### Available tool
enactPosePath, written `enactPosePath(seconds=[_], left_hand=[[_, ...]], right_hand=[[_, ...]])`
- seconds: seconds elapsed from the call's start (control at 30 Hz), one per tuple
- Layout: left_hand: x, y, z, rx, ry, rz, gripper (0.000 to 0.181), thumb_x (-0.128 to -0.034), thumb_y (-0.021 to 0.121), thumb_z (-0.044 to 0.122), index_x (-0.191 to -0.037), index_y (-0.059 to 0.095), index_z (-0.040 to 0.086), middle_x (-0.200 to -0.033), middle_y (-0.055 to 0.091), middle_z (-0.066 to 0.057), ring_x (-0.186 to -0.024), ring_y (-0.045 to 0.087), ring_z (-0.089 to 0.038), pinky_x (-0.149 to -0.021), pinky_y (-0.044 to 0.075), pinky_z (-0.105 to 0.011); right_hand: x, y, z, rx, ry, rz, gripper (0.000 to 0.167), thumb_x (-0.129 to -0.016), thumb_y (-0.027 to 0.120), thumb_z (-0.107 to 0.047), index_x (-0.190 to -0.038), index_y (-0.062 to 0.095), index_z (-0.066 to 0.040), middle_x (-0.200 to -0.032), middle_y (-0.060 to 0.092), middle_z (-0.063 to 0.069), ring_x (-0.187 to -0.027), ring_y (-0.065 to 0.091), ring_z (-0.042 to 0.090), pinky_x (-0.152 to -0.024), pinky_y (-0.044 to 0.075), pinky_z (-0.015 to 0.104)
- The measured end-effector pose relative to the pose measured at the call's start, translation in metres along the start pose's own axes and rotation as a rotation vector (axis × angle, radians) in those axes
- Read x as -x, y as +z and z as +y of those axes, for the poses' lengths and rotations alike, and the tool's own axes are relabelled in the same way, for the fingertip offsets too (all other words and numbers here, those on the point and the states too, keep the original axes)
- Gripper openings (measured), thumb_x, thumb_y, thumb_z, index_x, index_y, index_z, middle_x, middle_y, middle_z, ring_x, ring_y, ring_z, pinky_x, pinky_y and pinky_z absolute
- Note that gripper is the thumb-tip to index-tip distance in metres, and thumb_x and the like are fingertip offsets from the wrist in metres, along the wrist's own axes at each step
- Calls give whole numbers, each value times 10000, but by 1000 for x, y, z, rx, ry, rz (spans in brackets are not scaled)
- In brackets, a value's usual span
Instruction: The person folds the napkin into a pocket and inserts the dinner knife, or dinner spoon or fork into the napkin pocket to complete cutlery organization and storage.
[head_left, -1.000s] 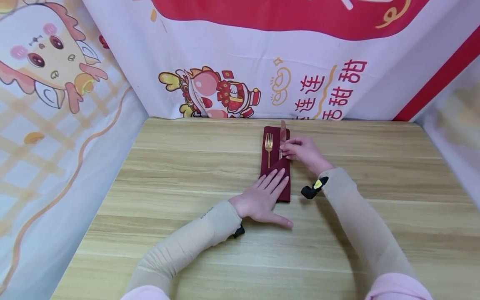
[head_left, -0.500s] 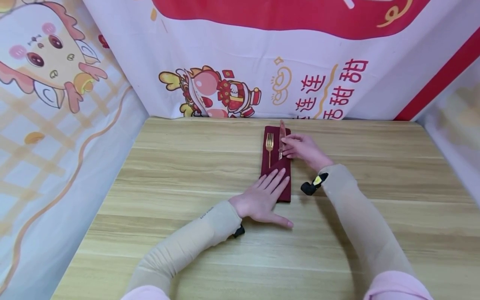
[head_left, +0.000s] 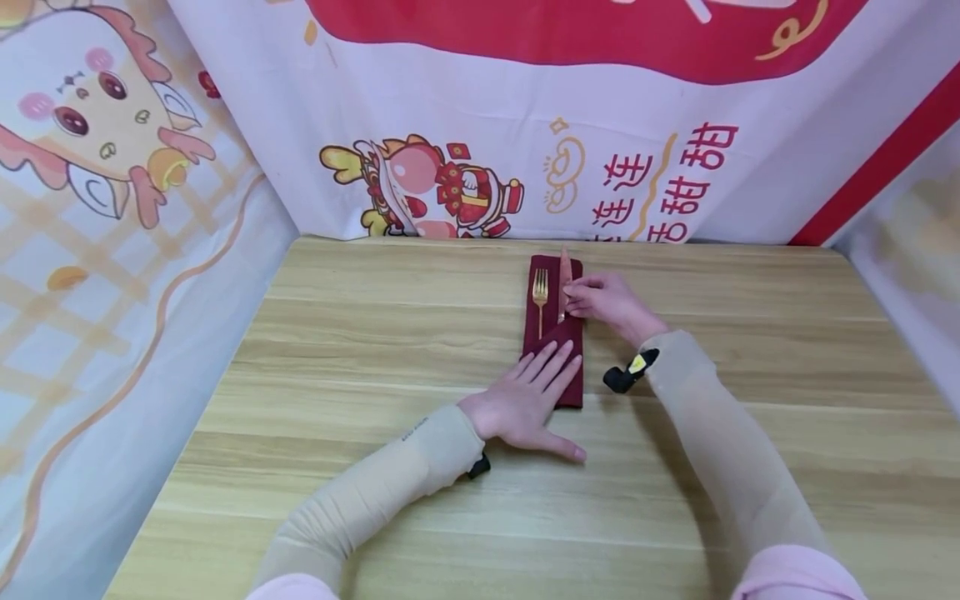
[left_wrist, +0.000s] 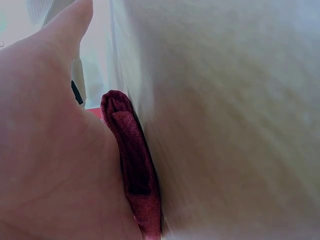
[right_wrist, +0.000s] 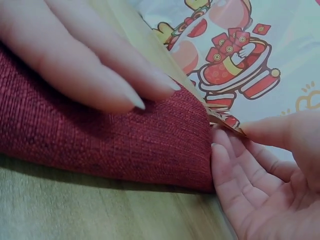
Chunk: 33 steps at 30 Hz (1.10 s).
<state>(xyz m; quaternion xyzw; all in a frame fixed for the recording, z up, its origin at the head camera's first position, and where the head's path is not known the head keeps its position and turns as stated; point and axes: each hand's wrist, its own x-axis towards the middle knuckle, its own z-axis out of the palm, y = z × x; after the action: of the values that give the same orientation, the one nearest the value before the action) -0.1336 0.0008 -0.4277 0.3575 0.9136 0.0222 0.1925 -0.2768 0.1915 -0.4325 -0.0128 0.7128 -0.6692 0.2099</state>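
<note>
A dark red folded cloth napkin lies lengthwise on the table, its lower half forming a pocket with a slanted edge. A gold fork stands in the pocket's left side, tines up, its lower handle hidden. To its right is a gold table knife, blade pointing away and lower end inside the pocket. My right hand pinches the knife between thumb and fingers at the napkin's right edge. My left hand lies flat with spread fingers on the pocket. In the left wrist view the napkin's layered end shows beside the palm.
The wooden table ends at the back against a white and red printed cloth. Another printed cloth hangs along the left side. A black wrist camera sits on the right sleeve.
The knife has shifted only slightly, a little nearer to me, with my right fingers still pinching it. My left hand and the fork have stayed in place.
</note>
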Motion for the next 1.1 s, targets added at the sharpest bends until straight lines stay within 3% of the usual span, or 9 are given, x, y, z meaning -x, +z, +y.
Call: enactPosePath(seconds=[0.47, 0.7, 0.83, 1.1], left_hand=[[0, 3, 0, 24, 19, 18, 1300, -769, 455, 931, -1606, -160, 149, -1641, -292, -57, -1488, -262, -235, -1199, -78, -411], [2, -1, 2, 18, 12, 0, 1286, -776, 438, 932, -1613, -140, 145, -1641, -285, -56, -1490, -254, -232, -1204, -60, -411], [4, -3, 3, 19, 8, -8, 1277, -785, 451, 921, -1615, -136, 148, -1645, -278, -53, -1492, -248, -224, -1206, -57, -403], [1, 1, 1, 24, 10, -5, 1296, -765, 449, 937, -1614, -136, 151, -1648, -268, -63, -1492, -247, -227, -1199, -80, -401]], right_hand=[[9, 2, 0, 14, 11, -37, 201, -1024, 589, -57, -1138, 575, 108, -1192, 610, 213, -1007, 656, 222, -940, 525, 293], [9, 2, 2, 22, 18, -36, 165, -1020, 611, -68, -1092, 590, 78, -1113, 641, 131, -951, 652, 169, -945, 520, 293], [8, 3, 4, 48, 12, -27, 182, -1016, 619, -70, -1115, 595, 81, -1123, 650, 147, -939, 655, 165, -942, 524, 300], [7, 1, 5, 194, -23, 28, 342, -977, 703, -130, -1211, 645, 112, -1065, 700, 174, -856, 682, 167, -831, 571, 291]])
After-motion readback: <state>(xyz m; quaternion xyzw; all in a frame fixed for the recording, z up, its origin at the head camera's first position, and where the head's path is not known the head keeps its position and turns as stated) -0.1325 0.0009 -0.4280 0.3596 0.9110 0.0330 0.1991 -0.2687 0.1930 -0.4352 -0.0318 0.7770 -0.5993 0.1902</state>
